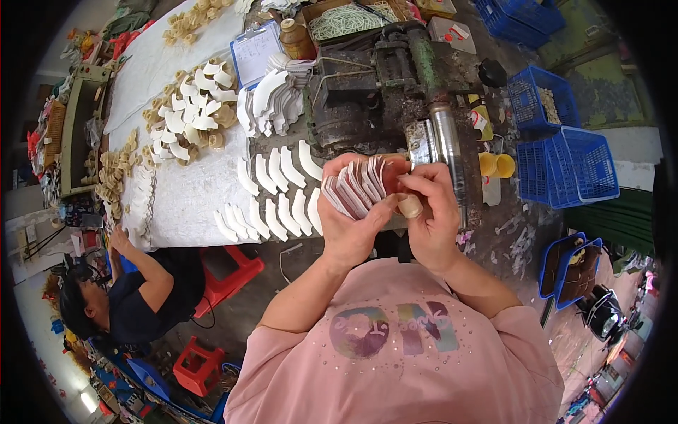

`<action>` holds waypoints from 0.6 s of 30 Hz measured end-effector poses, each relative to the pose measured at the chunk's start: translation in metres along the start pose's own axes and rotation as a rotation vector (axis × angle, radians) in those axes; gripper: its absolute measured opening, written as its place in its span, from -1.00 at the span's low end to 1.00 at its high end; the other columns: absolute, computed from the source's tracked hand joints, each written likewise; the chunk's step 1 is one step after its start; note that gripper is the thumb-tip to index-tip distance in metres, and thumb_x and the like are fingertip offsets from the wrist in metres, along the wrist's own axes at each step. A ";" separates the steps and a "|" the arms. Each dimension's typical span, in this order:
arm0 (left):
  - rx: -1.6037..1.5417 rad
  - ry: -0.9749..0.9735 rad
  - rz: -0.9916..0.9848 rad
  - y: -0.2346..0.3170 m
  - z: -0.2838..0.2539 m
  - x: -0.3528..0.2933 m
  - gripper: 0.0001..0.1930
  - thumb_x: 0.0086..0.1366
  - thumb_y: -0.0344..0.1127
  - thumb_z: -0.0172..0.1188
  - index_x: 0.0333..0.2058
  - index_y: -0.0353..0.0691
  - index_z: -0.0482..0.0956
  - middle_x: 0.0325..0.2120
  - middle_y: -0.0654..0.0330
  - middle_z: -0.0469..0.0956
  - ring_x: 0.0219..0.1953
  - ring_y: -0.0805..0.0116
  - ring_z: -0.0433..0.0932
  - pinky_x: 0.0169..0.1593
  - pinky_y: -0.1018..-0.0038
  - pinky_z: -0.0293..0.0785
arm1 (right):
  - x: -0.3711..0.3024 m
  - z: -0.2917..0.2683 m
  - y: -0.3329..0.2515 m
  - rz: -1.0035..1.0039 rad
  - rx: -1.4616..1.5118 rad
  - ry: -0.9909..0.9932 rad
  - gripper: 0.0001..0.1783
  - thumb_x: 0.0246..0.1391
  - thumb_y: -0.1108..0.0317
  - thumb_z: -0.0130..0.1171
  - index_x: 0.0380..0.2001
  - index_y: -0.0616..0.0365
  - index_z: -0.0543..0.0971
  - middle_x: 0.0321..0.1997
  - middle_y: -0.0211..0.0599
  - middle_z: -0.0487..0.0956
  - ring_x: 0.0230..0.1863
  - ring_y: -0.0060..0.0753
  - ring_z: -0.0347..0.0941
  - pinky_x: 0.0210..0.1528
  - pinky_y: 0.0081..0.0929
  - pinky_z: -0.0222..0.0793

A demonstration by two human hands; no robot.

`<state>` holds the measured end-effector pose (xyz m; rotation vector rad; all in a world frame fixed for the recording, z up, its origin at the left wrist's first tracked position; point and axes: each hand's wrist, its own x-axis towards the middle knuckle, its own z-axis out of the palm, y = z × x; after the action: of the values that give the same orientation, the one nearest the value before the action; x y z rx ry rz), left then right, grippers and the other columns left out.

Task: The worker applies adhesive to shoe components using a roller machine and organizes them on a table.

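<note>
My left hand (346, 244) is wrapped around a stack of thin curved strips (355, 187), white with a pinkish tint, fanned between thumb and fingers. Close beside it, my right hand (436, 226) pinches a small tan curled piece (409, 205), with the left thumb tip right next to it. Both hands are over the near edge of the worktable. To their left, white curved strips (286, 213) lie in two rows on the table, a few partly hidden by my left hand. Beyond the rows stands a thicker pile of white curved pieces (272, 106).
A dark greasy machine (353, 106) with a shiny metal cylinder (446, 141) stands just beyond my hands. Tan and white pieces (191, 106) are heaped on the pale table cover. Blue baskets (568, 166) stand at right. At left, a person (134, 290) works near red stools (226, 275).
</note>
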<state>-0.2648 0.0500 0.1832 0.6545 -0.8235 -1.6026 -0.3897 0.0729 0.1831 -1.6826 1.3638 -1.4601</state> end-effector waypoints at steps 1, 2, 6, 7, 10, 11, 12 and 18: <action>0.026 0.014 0.010 -0.002 0.001 0.001 -0.48 0.04 -0.61 0.22 -0.06 -0.30 0.17 -0.12 -0.07 0.48 -0.11 0.36 0.50 -0.05 0.44 0.47 | 0.001 -0.002 -0.001 -0.002 0.000 0.002 -0.78 0.03 0.53 0.14 -0.21 0.25 0.47 -0.26 -0.21 0.39 -0.26 -0.30 0.39 -0.29 -0.50 0.38; 0.052 0.028 0.019 -0.003 0.003 0.001 -0.49 0.04 -0.61 0.21 -0.06 -0.30 0.17 -0.14 -0.05 0.50 -0.12 0.38 0.50 -0.06 0.45 0.47 | 0.002 -0.005 -0.003 0.120 0.118 -0.017 -0.79 0.05 0.49 0.14 -0.21 0.25 0.47 -0.25 -0.21 0.39 -0.26 -0.35 0.39 -0.29 -0.52 0.38; 0.064 0.036 -0.007 -0.003 0.013 0.000 -0.50 0.05 -0.61 0.21 -0.07 -0.30 0.17 -0.10 -0.08 0.47 -0.12 0.37 0.50 -0.04 0.43 0.47 | 0.004 -0.013 -0.005 0.282 0.258 -0.030 -0.79 0.07 0.43 0.13 -0.22 0.25 0.47 -0.24 -0.24 0.39 -0.25 -0.43 0.37 -0.27 -0.54 0.36; 0.056 0.007 0.017 -0.005 0.014 0.000 -0.50 0.05 -0.61 0.21 -0.07 -0.30 0.17 -0.09 -0.10 0.45 -0.12 0.36 0.50 -0.03 0.42 0.46 | 0.006 -0.014 -0.006 0.244 0.180 -0.036 -0.80 0.04 0.46 0.14 -0.22 0.24 0.48 -0.25 -0.24 0.40 -0.25 -0.38 0.37 -0.24 -0.49 0.34; 0.039 -0.028 0.084 -0.012 0.019 0.001 -0.51 0.05 -0.60 0.20 -0.07 -0.30 0.17 -0.06 -0.13 0.42 -0.10 0.34 0.49 -0.01 0.41 0.45 | 0.004 -0.016 0.001 -0.007 -0.140 0.002 -0.76 -0.05 0.54 0.14 -0.23 0.19 0.50 -0.27 -0.26 0.42 -0.23 -0.26 0.35 -0.16 -0.35 0.23; 0.030 -0.032 0.126 -0.014 0.020 0.001 -0.51 0.06 -0.60 0.20 -0.07 -0.30 0.17 -0.05 -0.14 0.41 -0.09 0.33 0.48 0.00 0.40 0.44 | 0.005 -0.017 0.000 -0.010 -0.141 0.003 -0.76 -0.05 0.54 0.14 -0.23 0.19 0.50 -0.27 -0.26 0.42 -0.23 -0.26 0.35 -0.16 -0.35 0.23; 0.095 -0.019 0.124 -0.015 0.019 0.001 -0.46 0.04 -0.54 0.26 -0.06 -0.27 0.15 -0.07 -0.23 0.41 -0.02 0.16 0.47 0.01 0.35 0.45 | 0.006 -0.017 -0.001 -0.071 -0.199 0.026 -0.73 -0.09 0.56 0.14 -0.23 0.17 0.50 -0.29 -0.27 0.42 -0.21 -0.20 0.34 -0.13 -0.32 0.17; 0.151 -0.024 0.123 -0.017 0.025 0.000 -0.45 0.02 -0.54 0.27 -0.06 -0.27 0.15 -0.18 -0.08 0.47 -0.11 0.21 0.51 -0.03 0.37 0.47 | 0.004 -0.026 0.004 -0.209 -0.282 0.027 -0.73 -0.11 0.54 0.15 -0.24 0.14 0.46 -0.25 -0.25 0.41 -0.18 -0.16 0.30 -0.09 -0.27 0.12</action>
<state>-0.2944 0.0552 0.1844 0.6791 -0.9912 -1.4493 -0.4160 0.0739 0.1886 -2.0427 1.5033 -1.4601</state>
